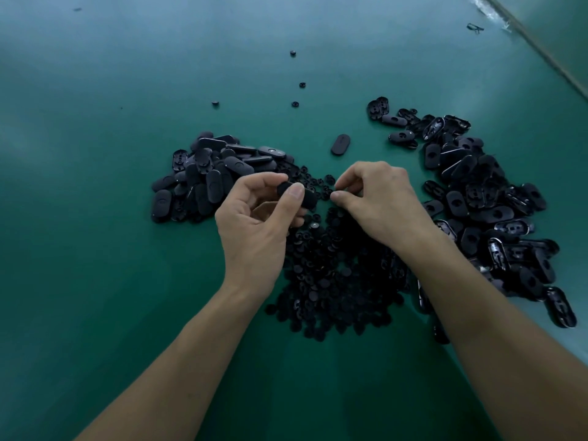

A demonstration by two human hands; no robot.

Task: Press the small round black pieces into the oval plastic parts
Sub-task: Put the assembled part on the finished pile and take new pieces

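Note:
My left hand (257, 214) grips a black oval plastic part (307, 197) between thumb and fingers, a little above the table. My right hand (372, 198) is just to its right, thumb and forefinger pinched together; whether a small round piece is between them is too small to tell. Under and between the hands lies a heap of small round black pieces (331, 275). A pile of oval parts (210, 176) sits to the left, and a larger pile of oval parts with open holes (483, 198) spreads to the right.
The green table (95, 186) carries a single oval part (340, 144) behind the hands and a few stray round pieces (295, 104) farther back. The table edge (541, 55) runs diagonally at the top right, with a small dark scrap (474, 27) near it.

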